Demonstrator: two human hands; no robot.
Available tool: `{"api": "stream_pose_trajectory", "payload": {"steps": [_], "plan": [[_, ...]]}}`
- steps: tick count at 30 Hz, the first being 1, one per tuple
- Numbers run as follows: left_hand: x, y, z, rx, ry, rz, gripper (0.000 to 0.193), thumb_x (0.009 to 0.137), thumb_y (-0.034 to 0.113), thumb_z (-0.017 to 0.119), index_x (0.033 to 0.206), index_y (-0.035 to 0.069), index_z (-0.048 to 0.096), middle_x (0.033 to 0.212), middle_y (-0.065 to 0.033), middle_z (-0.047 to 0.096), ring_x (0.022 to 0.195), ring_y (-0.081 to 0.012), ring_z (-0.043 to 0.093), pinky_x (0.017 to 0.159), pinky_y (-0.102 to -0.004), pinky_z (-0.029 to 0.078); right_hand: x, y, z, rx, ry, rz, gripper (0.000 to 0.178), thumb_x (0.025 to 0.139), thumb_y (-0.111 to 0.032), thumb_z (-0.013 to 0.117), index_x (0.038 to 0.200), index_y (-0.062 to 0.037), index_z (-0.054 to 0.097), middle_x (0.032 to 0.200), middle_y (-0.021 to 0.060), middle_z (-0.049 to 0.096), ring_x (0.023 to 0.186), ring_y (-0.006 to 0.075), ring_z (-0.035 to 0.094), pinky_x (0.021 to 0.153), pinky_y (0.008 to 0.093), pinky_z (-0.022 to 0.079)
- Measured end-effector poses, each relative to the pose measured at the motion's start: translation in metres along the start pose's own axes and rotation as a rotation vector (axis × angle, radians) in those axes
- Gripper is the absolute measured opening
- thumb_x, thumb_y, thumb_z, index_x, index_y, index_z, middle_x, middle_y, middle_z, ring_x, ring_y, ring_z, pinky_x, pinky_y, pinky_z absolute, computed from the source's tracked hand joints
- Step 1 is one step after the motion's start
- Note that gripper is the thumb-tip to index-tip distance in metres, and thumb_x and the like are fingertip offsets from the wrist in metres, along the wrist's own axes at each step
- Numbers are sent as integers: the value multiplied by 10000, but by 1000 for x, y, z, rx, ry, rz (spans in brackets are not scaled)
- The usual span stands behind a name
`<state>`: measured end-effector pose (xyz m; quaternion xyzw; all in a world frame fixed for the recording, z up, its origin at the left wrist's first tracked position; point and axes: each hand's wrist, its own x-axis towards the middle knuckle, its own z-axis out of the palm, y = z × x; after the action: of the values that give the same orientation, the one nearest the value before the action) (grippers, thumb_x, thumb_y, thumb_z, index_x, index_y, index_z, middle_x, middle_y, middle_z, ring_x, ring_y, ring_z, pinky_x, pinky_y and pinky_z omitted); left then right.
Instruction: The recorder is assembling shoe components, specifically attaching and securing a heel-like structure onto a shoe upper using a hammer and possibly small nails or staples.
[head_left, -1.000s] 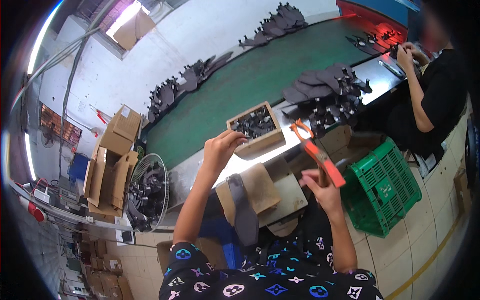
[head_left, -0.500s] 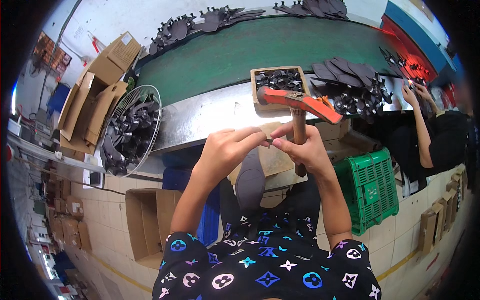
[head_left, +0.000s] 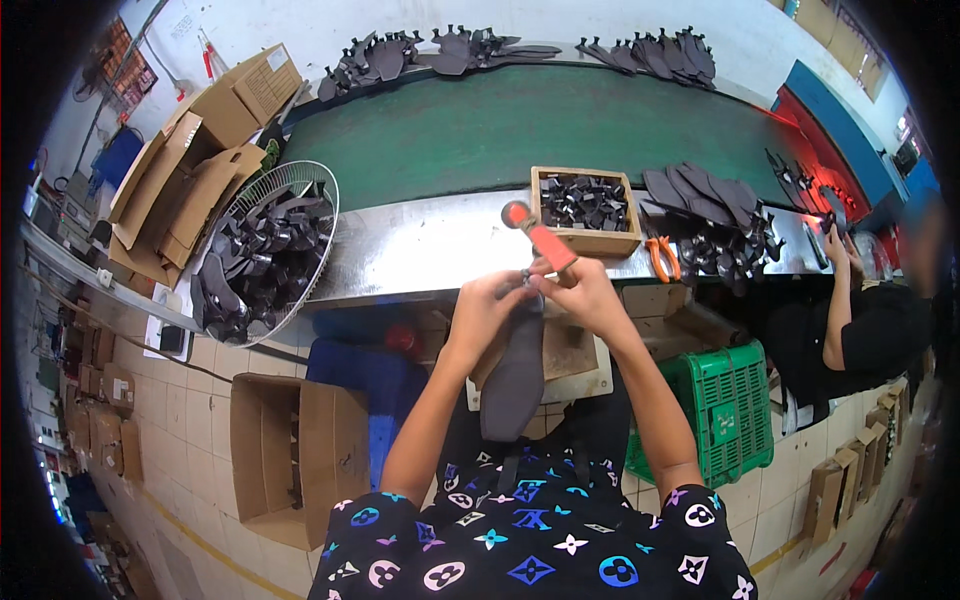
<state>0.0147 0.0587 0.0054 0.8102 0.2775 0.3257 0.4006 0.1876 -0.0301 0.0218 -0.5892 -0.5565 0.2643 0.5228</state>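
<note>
A dark grey shoe sole (head_left: 513,385) hangs toe-down in front of me, its heel end up at my fingers. My left hand (head_left: 485,318) is closed with fingertips pinched at that heel end. My right hand (head_left: 592,305) is closed round a hammer with a red head (head_left: 552,248), raised above the sole; its handle is mostly hidden by the hand. The right thumb and finger also meet the left fingertips at the heel; any small piece between them is too hidden to name. Below stands a small work stand with a tan top (head_left: 572,358).
Beyond my hands, a wooden box (head_left: 590,243) holds small black pieces, beside orange-handled pliers (head_left: 662,258). Heeled soles lie right and along the green conveyor (head_left: 440,130). A wire basket (head_left: 330,250) stands left, a green crate (head_left: 735,410) right. A co-worker's arm (head_left: 838,310) reaches in at far right.
The hammer has turned, so its head now points more toward me. The sole hangs more face-on, and both hands have drawn closer together at its heel. The whole view has shifted slightly.
</note>
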Motion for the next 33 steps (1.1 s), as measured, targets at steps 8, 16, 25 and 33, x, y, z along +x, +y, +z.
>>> {"api": "stream_pose_trajectory", "payload": {"steps": [8, 16, 25, 33], "plan": [[-20, 5, -1, -1, 116, 140, 249, 789, 95, 771, 1005, -3, 694, 945, -155, 710, 870, -302, 688, 779, -361, 521, -13, -13, 2, -69, -80, -6, 210, 843, -104, 695, 998, 33, 658, 823, 133, 662, 744, 200, 606, 695, 316, 490], [-24, -5, -5, -15, 97, 122, 262, 783, 69, 769, 1017, -7, 680, 966, -162, 700, 865, -302, 684, 784, -355, 524, -16, -31, 7, -171, -98, -79, 225, 794, -38, 689, 1006, 18, 642, 870, 173, 634, 772, 350, 620, 710, 371, 489], [-11, -5, -17, -197, -105, -87, 278, 777, 71, 767, 1041, -1, 719, 963, -121, 735, 862, -146, 680, 756, -282, 529, -36, -49, 16, -178, 152, -147, 243, 874, -68, 704, 1094, 12, 638, 887, 117, 663, 701, 180, 619, 653, 302, 496], [-7, -24, -16, -369, -209, -14, 277, 777, 52, 751, 1045, -17, 731, 1015, -109, 741, 926, -161, 676, 862, -289, 517, -100, -117, 21, -342, 239, -51, 256, 956, -68, 604, 1184, 46, 587, 971, 214, 662, 814, 345, 670, 716, 353, 521]]}}
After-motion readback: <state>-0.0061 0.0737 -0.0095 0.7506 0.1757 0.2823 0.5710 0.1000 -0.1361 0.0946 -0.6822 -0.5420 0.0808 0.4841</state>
